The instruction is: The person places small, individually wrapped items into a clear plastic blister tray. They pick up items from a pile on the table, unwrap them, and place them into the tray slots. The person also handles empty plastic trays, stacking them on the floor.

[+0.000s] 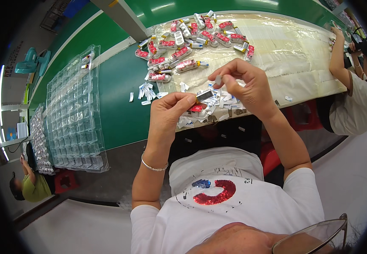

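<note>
Between the thumb and fingers of my left hand (173,108) is a small pouch battery (204,96) with a dark face and a yellow end. A red circuit board (195,108) shows just below it; whether they are joined I cannot tell. My right hand (247,84) is closed in a pinch on a small grey pad (218,79), held apart from the battery, up and to its right. Under both hands lie many white paper strips (223,100). Beyond them is a heap of white casings with red boards (186,65) and batteries.
Clear plastic trays (73,114) stand at the left of the green table (124,89). Taped brown sheeting (285,55) covers the table's right part. A metal post (122,19) rises at the back. Co-workers sit at far left (35,186) and right (355,101).
</note>
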Demonstrator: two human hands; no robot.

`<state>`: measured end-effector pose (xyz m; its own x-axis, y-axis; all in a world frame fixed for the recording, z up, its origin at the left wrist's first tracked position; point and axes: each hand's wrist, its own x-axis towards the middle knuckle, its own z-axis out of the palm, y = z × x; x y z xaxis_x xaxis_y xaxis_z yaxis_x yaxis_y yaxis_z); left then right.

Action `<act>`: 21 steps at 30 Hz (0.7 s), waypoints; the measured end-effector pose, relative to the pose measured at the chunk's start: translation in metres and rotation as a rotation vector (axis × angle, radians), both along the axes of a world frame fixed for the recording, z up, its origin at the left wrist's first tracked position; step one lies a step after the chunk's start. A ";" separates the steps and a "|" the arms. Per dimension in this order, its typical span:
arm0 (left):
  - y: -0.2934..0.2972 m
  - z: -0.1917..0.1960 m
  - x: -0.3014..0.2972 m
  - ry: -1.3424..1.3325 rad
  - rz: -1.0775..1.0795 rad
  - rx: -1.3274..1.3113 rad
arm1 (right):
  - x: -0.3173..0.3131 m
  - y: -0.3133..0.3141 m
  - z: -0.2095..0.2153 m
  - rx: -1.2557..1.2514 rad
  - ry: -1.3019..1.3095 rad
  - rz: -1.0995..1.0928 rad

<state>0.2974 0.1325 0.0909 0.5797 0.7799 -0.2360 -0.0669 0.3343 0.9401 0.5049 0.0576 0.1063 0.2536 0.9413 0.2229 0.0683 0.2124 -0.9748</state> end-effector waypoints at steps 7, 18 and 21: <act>-0.002 -0.002 0.001 -0.169 -0.019 -0.068 | 0.003 -0.016 -0.010 -0.023 -0.190 0.127; -0.009 -0.011 0.010 -0.309 -0.029 -0.275 | -0.026 -0.008 -0.023 0.014 0.401 0.165; -0.013 -0.002 0.010 -0.470 -0.048 -0.348 | -0.025 -0.006 -0.019 0.039 0.471 0.193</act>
<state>0.3075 0.1194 0.0887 0.7167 0.6731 -0.1824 -0.4273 0.6305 0.6479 0.4796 0.0518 0.0868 0.1574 0.9741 0.1622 -0.4206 0.2147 -0.8815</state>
